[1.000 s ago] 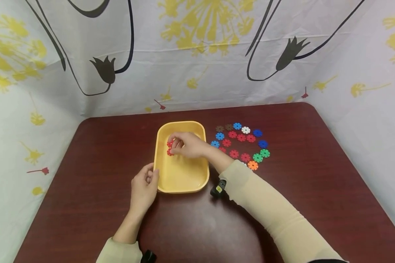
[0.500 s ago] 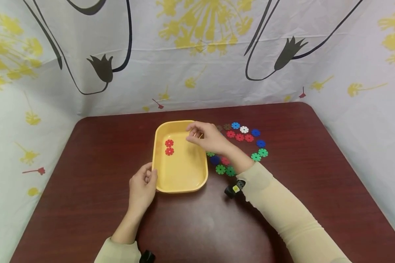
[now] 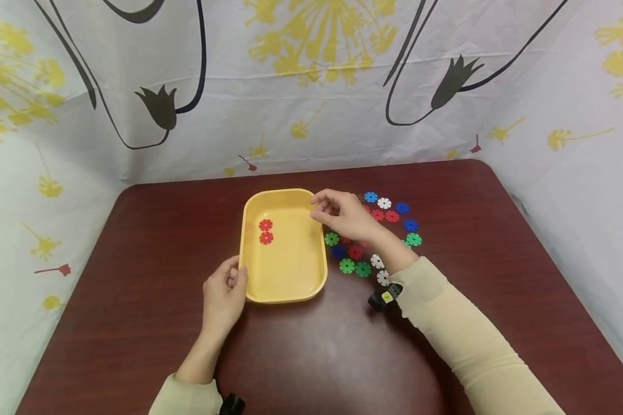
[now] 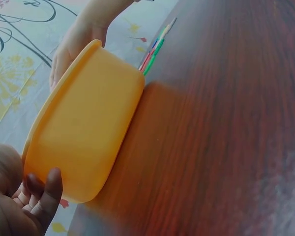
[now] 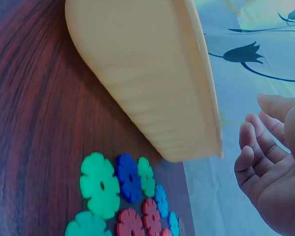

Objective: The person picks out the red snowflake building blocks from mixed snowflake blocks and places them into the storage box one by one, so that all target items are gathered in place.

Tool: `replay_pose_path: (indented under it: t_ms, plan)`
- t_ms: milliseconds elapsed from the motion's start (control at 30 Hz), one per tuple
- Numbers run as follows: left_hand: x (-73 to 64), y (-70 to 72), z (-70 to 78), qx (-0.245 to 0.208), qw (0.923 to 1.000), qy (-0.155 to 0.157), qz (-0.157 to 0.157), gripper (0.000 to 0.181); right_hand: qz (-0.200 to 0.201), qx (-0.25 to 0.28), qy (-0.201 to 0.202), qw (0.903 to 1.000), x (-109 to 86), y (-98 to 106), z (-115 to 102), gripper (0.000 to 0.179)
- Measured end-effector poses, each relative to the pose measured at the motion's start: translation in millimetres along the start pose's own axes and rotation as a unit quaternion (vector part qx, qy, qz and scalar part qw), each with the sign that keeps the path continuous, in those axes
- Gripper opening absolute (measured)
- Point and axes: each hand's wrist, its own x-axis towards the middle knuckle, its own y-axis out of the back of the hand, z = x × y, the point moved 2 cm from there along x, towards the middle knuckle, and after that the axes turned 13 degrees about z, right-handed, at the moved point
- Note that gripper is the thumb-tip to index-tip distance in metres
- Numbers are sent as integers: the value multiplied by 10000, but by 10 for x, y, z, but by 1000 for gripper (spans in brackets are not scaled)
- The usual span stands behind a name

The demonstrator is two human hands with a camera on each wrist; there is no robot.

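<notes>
A yellow plastic tray stands on the table, with two red snowflake discs lying side by side on its floor. My left hand holds the tray's near-left edge, its fingertips against the outer wall in the left wrist view. Over the tray's right rim hovers my right hand, fingers loosely curled; in the right wrist view nothing shows between its thumb and fingers. Right of the tray, a group of snowflake discs, among them a green one and a blue one, lies partly hidden beneath the right hand and forearm.
The dark red-brown table bears the tray and discs. A white cloth printed with flowers hangs behind it and along both sides. A small black device sits at the right wrist.
My right hand has moved right, from the red discs inside the tray to above its right rim, uncovering both discs. The left hand has kept its hold on the tray.
</notes>
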Motion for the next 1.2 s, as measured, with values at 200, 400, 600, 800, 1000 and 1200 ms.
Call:
replay_pose_path:
  t_ms: [200, 400, 600, 800, 1000, 1200]
  plan:
    - [-2, -3, 4, -104, 9999, -49, -24, 25, 88, -171, -101, 9998, -35, 92, 40, 28]
    - [3, -2, 7, -127, 9999, -38, -64, 25, 108, -299, -264, 9991, -87, 202, 99, 29]
    - [12, -5, 8, -68, 9999, 3, -145, 26, 121, -348, -374, 9986, -145, 288, 230, 31]
    - [15, -5, 18, -21, 9998, 15, -183, 26, 115, -325, -570, 9978, -201, 354, 320, 30]
    - [18, -10, 9, 0, 9999, 14, -168, 26, 131, -379, -701, 9967, -246, 410, 392, 34]
    - [4, -2, 0, 8, 9999, 59, -153, 27, 137, -557, -706, 9959, -286, 439, 441, 34]
